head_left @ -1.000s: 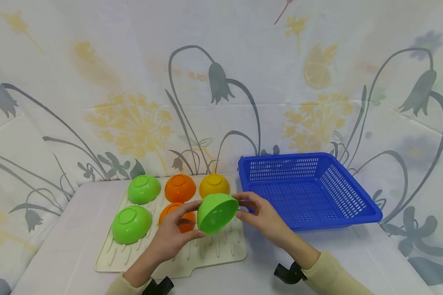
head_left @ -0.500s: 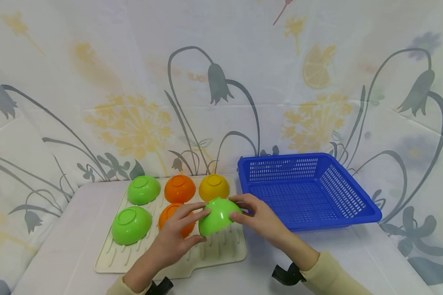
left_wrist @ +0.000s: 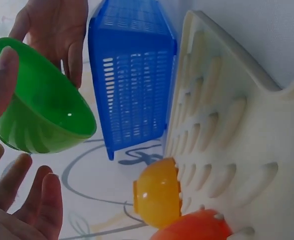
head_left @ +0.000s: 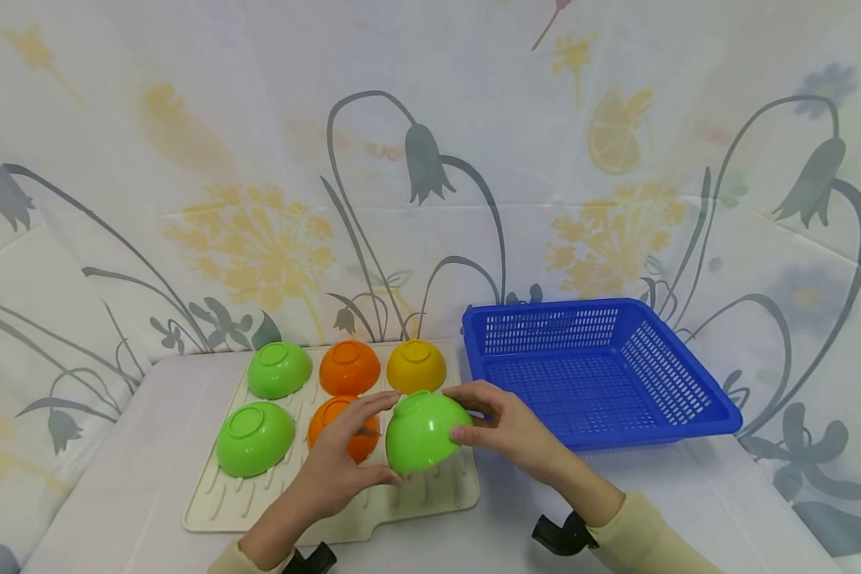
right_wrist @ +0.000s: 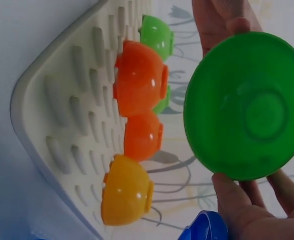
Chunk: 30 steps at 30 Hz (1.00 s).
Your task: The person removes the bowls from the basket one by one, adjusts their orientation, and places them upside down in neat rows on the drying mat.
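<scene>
In the head view a light green bowl (head_left: 426,434) is held tilted in the air above the drying mat (head_left: 430,486), its base turned up. My right hand (head_left: 505,426) grips the right side, thumb on the outer wall and fingers behind. At the left side, my left hand (head_left: 333,454) is curved around the bowl, fingertips close to the base and thumb near the rim. The left wrist view shows that thumb (left_wrist: 4,75) over the rim. The inside of the bowl (right_wrist: 236,110) faces the right wrist camera; it holds nothing.
Upside down on the mat sit green bowls (head_left: 256,438) (head_left: 280,369), orange bowls (head_left: 349,367) (head_left: 330,414) and a yellow bowl (head_left: 416,365). The left hand partly covers the front orange one. A blue perforated basket (head_left: 696,434) stands to the right, against a patterned cloth backdrop.
The green bowl has turned between my hands: its opening faced the head camera a second ago, and now its outer wall and base do. My left fingers have shifted along it.
</scene>
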Each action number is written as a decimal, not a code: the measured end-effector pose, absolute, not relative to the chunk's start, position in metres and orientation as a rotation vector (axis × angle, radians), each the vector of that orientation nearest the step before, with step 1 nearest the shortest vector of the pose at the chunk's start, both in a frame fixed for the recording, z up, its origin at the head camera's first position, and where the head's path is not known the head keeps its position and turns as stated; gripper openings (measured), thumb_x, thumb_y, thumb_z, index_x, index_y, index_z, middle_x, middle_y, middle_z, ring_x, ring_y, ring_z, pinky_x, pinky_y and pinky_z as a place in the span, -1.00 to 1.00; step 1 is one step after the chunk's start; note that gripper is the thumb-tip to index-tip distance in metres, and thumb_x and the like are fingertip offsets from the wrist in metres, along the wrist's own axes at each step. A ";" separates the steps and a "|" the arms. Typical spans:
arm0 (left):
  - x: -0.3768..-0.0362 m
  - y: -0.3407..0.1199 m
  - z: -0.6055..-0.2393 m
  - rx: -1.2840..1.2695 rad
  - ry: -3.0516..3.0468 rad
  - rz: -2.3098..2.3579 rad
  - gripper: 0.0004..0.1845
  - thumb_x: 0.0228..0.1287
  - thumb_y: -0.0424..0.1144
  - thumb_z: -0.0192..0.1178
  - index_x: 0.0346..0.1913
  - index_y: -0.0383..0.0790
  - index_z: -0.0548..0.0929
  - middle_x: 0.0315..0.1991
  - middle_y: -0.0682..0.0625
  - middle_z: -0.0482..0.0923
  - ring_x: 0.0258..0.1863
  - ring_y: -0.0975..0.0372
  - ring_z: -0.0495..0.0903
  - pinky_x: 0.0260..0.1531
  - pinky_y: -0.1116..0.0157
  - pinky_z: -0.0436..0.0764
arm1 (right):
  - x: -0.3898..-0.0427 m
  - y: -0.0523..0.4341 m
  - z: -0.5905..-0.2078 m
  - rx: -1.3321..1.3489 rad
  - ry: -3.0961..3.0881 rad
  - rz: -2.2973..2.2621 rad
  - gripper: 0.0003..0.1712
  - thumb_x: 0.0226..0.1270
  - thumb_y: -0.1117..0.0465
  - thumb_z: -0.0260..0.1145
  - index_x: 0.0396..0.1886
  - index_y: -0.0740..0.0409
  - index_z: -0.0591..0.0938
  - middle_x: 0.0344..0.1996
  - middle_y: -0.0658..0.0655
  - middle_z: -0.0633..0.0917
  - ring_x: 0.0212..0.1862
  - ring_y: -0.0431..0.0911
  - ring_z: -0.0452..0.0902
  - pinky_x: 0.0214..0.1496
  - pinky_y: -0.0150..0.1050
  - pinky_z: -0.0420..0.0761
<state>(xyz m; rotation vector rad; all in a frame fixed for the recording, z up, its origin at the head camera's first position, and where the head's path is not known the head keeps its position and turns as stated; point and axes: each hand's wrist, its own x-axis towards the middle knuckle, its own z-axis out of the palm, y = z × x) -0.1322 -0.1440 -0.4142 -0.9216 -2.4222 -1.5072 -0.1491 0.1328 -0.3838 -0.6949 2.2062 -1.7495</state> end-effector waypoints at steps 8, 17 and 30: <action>-0.131 -0.143 -0.413 -0.859 -2.472 -1.749 -0.01 -0.12 -0.17 0.62 0.45 -0.01 0.36 0.34 0.03 0.44 0.24 0.07 0.47 -0.01 0.14 0.63 | -0.151 0.137 -0.387 -0.834 2.001 -1.854 -0.40 0.35 0.26 0.36 0.36 0.22 0.45 0.32 0.23 0.41 0.37 0.17 0.33 0.29 -0.21 0.47; -0.130 -0.144 -0.414 -0.879 -2.537 -1.765 0.04 -0.10 -0.20 0.61 0.49 -0.13 0.29 0.33 -0.03 0.44 0.24 0.05 0.45 0.01 0.11 0.63 | -0.151 0.136 -0.387 -0.895 1.945 -1.863 -0.33 0.31 0.34 0.38 0.40 0.27 0.41 0.39 0.26 0.34 0.42 0.09 0.27 0.41 -0.25 0.28; -0.131 -0.141 -0.416 -0.839 -2.565 -1.720 0.06 -0.09 -0.36 0.57 0.52 -0.07 0.24 0.40 -0.08 0.34 0.34 -0.02 0.37 0.15 0.15 0.55 | -0.138 0.121 -0.393 -0.849 2.372 -1.648 -0.21 0.22 0.18 0.49 0.44 0.15 0.41 0.44 0.22 0.33 0.48 0.17 0.15 0.41 0.02 0.27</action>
